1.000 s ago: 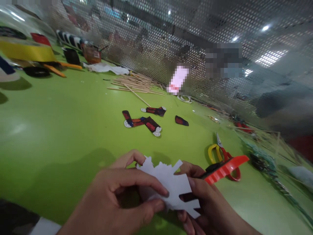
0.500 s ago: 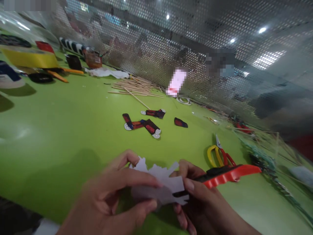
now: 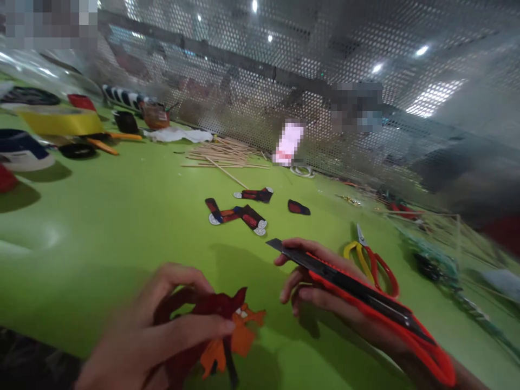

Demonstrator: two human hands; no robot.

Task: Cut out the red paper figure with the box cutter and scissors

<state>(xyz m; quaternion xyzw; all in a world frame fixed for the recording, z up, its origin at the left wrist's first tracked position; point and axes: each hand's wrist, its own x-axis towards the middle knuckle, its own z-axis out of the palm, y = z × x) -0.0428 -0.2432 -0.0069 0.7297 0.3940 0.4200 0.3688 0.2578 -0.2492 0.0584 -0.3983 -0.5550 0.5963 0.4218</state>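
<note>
Pinched between the thumb and fingers of my left hand (image 3: 162, 325) is a dark red and orange paper cutout (image 3: 244, 338), its coloured side showing. Part of it is hidden behind that hand. My right hand (image 3: 329, 298) holds a red and black utility knife (image 3: 353, 290), with the blade out and pointing left. The knife lies across the fingers, apart from the cutout. Beyond the hands, small dark cutout pieces (image 3: 252, 216) with white round ends lie flat on the green table (image 3: 134, 216). A separate dark piece (image 3: 298, 207) lies to their right.
Scissors (image 3: 371, 260) with yellow and red handles lie right beside my right hand. Farther back are thin wooden sticks (image 3: 227, 154), a propped phone (image 3: 289, 143) and a perforated screen (image 3: 244, 97). Yellow tape (image 3: 60, 122) and jars stand at the left.
The cutout has turned from its plain white side to its coloured side. My right hand has let go of it and moved away, and the knife has swung so its blade shows.
</note>
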